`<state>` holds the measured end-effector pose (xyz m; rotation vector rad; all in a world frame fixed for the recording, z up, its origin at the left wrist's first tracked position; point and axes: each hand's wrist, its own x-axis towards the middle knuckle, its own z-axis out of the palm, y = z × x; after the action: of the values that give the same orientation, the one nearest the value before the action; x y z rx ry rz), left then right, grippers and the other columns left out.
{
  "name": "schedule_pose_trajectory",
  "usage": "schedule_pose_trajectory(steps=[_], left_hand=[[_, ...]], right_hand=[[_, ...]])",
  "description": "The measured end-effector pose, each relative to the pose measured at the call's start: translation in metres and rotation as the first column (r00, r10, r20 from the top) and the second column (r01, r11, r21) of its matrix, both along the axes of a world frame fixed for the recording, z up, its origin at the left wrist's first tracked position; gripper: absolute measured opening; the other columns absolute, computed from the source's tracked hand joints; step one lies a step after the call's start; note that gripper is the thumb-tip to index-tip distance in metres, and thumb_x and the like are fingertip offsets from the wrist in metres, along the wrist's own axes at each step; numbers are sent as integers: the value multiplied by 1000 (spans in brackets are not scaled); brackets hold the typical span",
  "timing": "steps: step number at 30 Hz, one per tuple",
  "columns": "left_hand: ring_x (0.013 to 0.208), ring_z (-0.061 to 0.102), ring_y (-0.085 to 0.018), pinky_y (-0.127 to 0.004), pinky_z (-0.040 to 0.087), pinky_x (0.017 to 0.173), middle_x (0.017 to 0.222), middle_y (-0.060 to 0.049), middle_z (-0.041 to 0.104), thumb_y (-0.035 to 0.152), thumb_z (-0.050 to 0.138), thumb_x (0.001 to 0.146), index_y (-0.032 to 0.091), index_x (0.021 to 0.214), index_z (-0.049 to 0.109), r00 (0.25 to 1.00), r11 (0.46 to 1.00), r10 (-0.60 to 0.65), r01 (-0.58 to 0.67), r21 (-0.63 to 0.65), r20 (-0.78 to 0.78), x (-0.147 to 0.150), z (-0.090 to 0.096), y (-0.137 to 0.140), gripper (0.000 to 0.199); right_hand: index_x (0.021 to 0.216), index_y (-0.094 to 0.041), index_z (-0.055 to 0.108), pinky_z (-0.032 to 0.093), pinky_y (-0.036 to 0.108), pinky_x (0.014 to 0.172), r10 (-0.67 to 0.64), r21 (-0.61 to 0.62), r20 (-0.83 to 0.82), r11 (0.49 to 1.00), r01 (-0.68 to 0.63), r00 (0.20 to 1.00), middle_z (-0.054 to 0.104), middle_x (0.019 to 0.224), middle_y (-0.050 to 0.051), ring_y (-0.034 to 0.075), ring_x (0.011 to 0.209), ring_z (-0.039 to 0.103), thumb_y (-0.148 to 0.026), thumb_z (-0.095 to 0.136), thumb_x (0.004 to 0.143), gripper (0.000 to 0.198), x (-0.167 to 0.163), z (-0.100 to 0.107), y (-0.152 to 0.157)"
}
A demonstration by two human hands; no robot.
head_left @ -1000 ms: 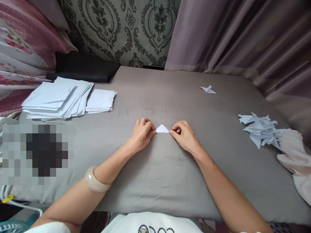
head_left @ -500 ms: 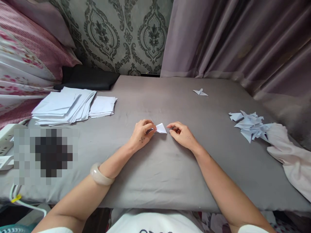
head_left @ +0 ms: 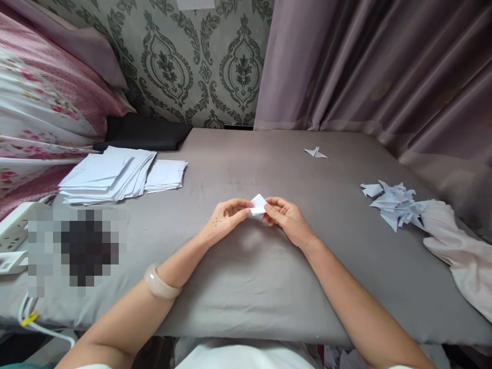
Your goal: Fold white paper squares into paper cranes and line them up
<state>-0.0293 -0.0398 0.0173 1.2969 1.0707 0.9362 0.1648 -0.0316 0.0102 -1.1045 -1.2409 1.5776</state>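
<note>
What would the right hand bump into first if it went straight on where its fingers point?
The right hand would first meet the folded white paper it is touching. Beyond that, the left hand seems next, though depth is unclear.

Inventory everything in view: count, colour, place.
Small folded paper: one, white, between grips
Flat paper stacks: two, white, left; right one smaller
Winged paper figure: one, white, upper right
Heap of folded paper: one, white, right
Crumpled cloth: one, pale pink, beside heap
Flat item: one, black, behind stacks
Power strip: one, white, left edge
Cable: at least one, white, lower left
Floral fabric: one, pink and white, left
Patterned wallpaper: one, grey, back
Draped curtain: one, mauve, right
Cloth surface: one, grey, underneath
Bangle: one, cream, left forearm
Shirt: one, white, bottom edge
Left grip: one, bare hand, paper's left
Right grip: one, bare hand, paper's right
</note>
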Motion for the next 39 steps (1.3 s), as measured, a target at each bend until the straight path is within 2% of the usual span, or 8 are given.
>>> schedule_pose_trajectory(steps=[6,12,18,22,27,31,33,39], left_hand=[[93,63,-19,-34,43,91,99,-7,70,31,76,69,14,97,67,965,988,10,31,-151,261,2,-7,4,34],[86,61,-16,-30,42,84,93,-7,69,24,79,65,13,94,69,933,977,82,-7,-211,349,1,-10,7,32],[75,59,-12,-27,43,76,81,-3,67,29,76,70,14,83,67,926,974,150,-78,-212,347,1,-14,8,21],[80,60,-11,-26,45,80,88,-1,67,29,76,72,16,81,65,835,964,253,-172,-204,489,1,-14,11,20],[76,62,-13,-27,50,74,85,-2,67,28,82,63,15,81,62,750,909,383,-201,-365,540,3,-10,14,30],[59,56,-9,-23,46,58,71,2,63,32,84,59,14,79,61,777,880,436,-264,-394,454,5,-8,12,35],[56,55,-9,-23,45,55,68,2,63,35,84,60,15,80,61,805,889,422,-277,-364,417,5,-8,11,36],[61,60,-12,-24,46,58,71,0,66,39,81,64,15,81,62,850,941,292,-172,-292,438,6,-11,8,35]], right_hand=[[100,-18,62,45,25,59,-50,8,-23,999,50,999,71,81,3,12,67,62,-47,72,71,42,-3,-1,2],[106,-18,60,47,26,61,-20,36,10,999,20,1000,71,87,4,14,71,63,-44,71,73,43,-4,-5,2],[104,-20,59,49,26,65,-18,57,84,998,13,996,71,92,3,13,73,64,-34,72,71,39,-12,-1,-3],[101,-20,60,51,29,70,-30,87,136,996,18,990,72,93,4,15,75,65,-35,71,70,36,-18,-3,-4],[101,-20,61,51,31,77,57,165,184,982,-88,981,72,95,5,17,84,66,-31,66,76,28,-23,-10,-10],[96,-21,63,50,30,74,150,199,257,959,-204,955,71,91,3,15,80,64,-28,61,78,19,-24,-7,-14],[93,-21,64,50,30,71,133,162,238,971,-174,962,70,86,3,15,77,64,-31,61,78,18,-22,-3,-13],[89,-19,69,47,27,62,32,9,54,999,-32,998,68,77,2,14,69,61,-46,65,78,29,-13,1,-6]])
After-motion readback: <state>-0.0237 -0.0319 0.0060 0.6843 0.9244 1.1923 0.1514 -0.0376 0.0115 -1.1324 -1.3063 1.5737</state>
